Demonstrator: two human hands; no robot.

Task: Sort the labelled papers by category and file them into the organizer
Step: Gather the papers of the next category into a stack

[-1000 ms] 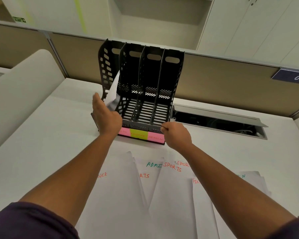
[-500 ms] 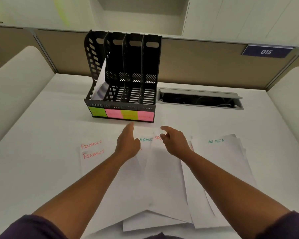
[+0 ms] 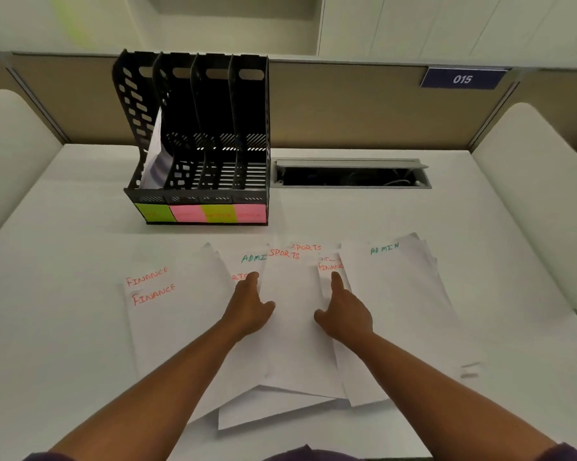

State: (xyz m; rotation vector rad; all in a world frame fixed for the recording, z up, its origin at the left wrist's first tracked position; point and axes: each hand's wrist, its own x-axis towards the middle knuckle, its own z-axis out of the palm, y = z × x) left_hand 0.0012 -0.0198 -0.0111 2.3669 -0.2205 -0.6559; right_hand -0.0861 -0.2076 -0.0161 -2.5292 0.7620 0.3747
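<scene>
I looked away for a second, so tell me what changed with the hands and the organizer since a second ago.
Both hands came back from the organizer toward the person. The left hand and right hand now rest on the spread papers, either side of the SPORTS sheet, gripping nothing. The organizer stays put, one filed paper still in its leftmost slot.
</scene>
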